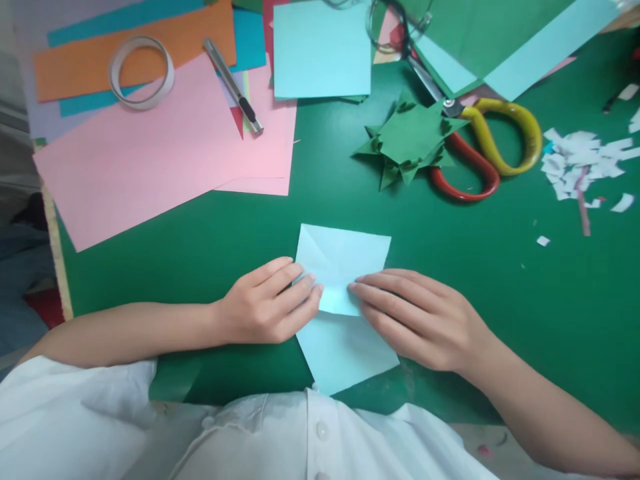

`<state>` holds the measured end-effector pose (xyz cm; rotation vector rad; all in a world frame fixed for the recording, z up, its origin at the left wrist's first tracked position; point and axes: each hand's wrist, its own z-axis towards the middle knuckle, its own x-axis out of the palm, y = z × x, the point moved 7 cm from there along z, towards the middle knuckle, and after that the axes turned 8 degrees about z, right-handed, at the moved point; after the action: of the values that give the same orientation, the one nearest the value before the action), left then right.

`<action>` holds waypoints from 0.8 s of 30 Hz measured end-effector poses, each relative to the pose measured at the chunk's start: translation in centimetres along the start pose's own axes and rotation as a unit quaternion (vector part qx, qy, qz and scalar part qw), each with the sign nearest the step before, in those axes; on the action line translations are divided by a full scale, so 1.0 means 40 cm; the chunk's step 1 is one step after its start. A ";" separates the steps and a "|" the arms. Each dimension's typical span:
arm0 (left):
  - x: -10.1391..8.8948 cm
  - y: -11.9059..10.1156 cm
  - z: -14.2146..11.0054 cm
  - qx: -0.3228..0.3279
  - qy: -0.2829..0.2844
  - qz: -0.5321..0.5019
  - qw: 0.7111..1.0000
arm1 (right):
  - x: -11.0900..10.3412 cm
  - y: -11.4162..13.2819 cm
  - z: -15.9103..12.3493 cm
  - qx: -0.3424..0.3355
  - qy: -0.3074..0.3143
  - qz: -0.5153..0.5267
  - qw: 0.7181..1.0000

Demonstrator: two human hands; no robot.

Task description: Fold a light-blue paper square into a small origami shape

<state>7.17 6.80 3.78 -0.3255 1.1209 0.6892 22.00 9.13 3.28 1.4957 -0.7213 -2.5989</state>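
Note:
Both hands meet at a creased light blue sheet of paper near the table's front edge. My left hand grips its left side, fingers on top and thumb hidden. On the opposite side, my right hand holds the paper with its fingers close together, its thumb out of sight too. Faint fold lines cross the sheet's upper part. Below its lower edge shows more light blue paper; whether that is a second sheet or part of the same one, I cannot tell.
Beyond the hands lie a pointed green paper shape, scissors with red and yellow handles and a light blue paper stack. Pink paper, a tape roll and a craft knife are at left, paper scraps at right.

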 end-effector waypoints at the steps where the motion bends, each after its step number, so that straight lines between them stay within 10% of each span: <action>1: 0.002 0.008 0.000 -0.004 -0.001 -0.022 1.000 | -0.001 -0.006 -0.001 0.008 -0.003 0.009 1.000; 13: 0.045 0.079 0.011 -0.136 0.046 -0.175 0.974 | 0.014 -0.069 0.014 0.213 -0.034 0.050 0.975; 24: 0.007 -0.014 0.012 0.019 0.000 -0.042 0.999 | 0.025 -0.077 0.025 0.222 -0.014 0.032 0.974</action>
<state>7.94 6.77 3.68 -0.3367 1.1123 0.5934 21.21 11.97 1.61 1.4975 -1.4043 -2.5249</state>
